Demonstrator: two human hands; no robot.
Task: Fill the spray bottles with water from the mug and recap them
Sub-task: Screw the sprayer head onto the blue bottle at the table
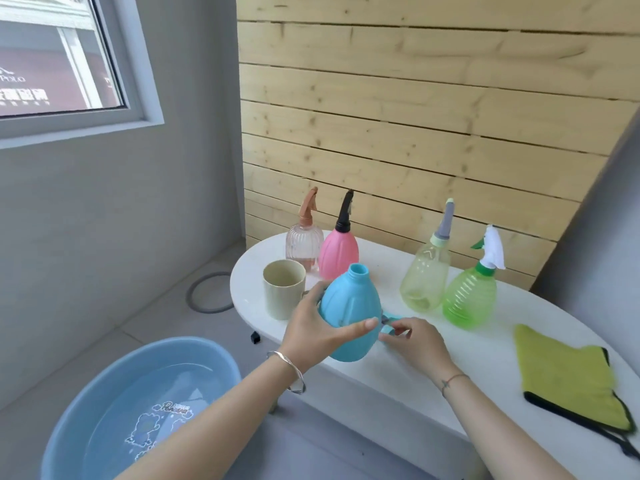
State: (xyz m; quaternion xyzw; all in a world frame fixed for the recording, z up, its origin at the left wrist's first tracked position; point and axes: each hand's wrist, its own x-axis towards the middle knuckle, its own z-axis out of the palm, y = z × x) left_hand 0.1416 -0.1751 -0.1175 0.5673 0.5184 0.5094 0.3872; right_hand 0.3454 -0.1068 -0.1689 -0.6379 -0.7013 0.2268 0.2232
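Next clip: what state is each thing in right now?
Blue bottle: uncapped, gripped by left hand.
Teal spray head: off, pinched by right hand.
Mug: upright, contents unclear.
Pink bottle: capped, upright.
Clear ribbed bottle: capped, upright.
Yellow bottle: capped, upright.
Green bottle: capped, upright.
Basin: holds water.

Through the window (135,81) you can see a dark red shop sign (38,72) outside. At its left edge are pale Latin letters ending in "LO". Below them is a row of bold white Chinese characters, too blurred to read. On the floor of the blue basin (166,342), under water, a cartoon print carries a word starting with "P"; the rest is illegible.
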